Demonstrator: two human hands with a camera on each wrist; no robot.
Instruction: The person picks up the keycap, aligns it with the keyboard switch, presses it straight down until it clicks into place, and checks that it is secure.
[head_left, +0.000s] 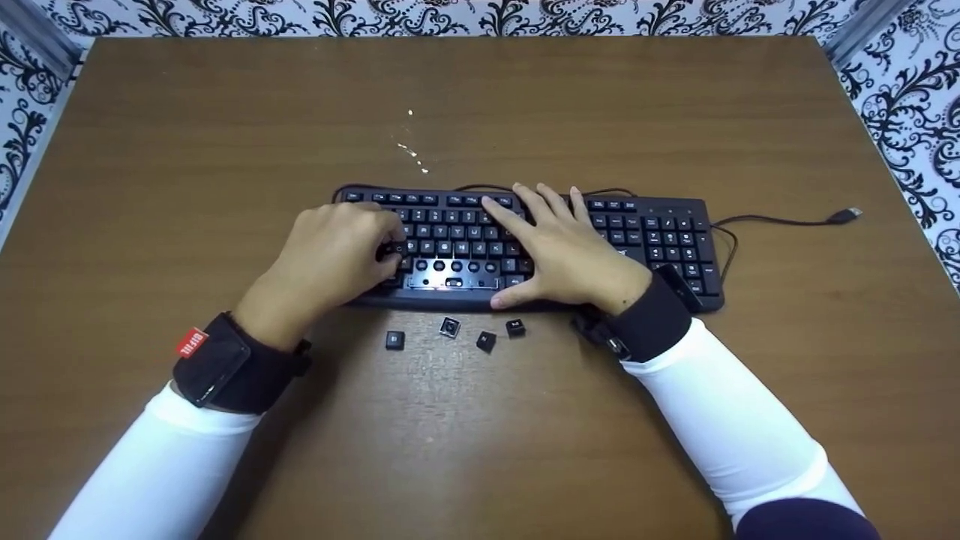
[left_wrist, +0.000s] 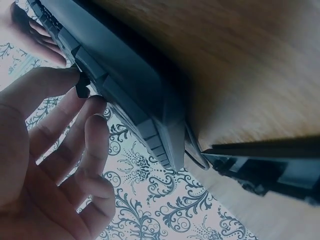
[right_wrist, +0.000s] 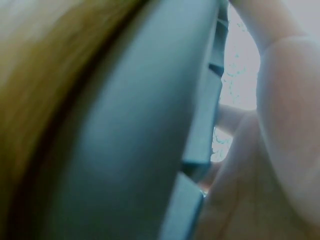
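The left hand [head_left: 322,251] pinches a black keycap [left_wrist: 82,91], best drawn straight upward; the splayed right hand [head_left: 570,259] should steady the keyboard [head_left: 442,301].

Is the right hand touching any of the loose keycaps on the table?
No, the right hand is spread over the keyboard, while the four loose keycaps lie apart from it on the table.

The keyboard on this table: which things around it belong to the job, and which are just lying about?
Seemingly part of the job:
- keyboard
- small dark key, pinched by the left hand
- right hand, resting on the keyboard
- four loose keys in front

Apparently just lying about:
- cable and plug
- bright flecks behind
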